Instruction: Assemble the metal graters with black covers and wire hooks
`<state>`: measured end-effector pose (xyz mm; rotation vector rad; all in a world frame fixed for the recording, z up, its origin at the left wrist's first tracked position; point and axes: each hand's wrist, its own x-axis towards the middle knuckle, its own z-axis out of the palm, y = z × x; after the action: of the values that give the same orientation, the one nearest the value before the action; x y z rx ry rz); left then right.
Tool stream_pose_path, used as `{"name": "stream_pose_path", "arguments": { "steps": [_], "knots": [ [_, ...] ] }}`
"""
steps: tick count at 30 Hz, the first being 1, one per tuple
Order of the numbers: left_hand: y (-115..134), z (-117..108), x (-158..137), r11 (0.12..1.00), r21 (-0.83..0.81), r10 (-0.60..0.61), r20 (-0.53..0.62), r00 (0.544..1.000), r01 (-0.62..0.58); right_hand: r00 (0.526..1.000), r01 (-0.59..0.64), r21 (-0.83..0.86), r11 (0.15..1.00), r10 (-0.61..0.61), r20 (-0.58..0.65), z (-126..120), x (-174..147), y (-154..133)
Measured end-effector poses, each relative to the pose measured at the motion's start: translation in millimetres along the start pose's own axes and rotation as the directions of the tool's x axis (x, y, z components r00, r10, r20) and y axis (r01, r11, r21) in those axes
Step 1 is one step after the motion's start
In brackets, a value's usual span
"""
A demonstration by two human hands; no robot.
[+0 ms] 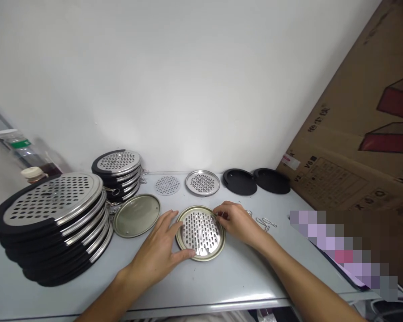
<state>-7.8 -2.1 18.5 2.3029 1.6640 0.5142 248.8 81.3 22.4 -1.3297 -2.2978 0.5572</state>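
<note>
A round gold-rimmed metal lid point(201, 258) lies flat on the table in front of me, with a perforated grater disc point(201, 230) inside its rim. Along the left edge is my left hand point(159, 250), fingers apart, its thumb tip at the disc's lower left. At the upper right rim, my right hand point(235, 221) has its fingers curled and pinched on the grater disc's edge; the fingertips are partly hidden. Another gold-coloured lid point(137, 215), with no disc in it, lies left of my left hand.
Stacks of finished-looking graters with black rims point(50, 201) point(119, 163) stand left. Behind lie a loose grater disc point(167, 185), a grater in a metal ring point(202, 183) and two black round covers point(240, 181). Chain clips point(266, 222) lie right, beside a large cardboard box point(352, 170).
</note>
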Motion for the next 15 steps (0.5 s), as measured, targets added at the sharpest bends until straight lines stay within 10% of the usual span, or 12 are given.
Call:
{"name": "stream_pose_path", "arguments": {
  "steps": [15],
  "knots": [
    [-1.7,4.0,1.7,0.996,0.073,0.045,-0.018,0.999,-0.044,0.994,0.082,-0.065,0.995,-0.077,0.072,8.0,-1.7,-5.2]
  ]
}}
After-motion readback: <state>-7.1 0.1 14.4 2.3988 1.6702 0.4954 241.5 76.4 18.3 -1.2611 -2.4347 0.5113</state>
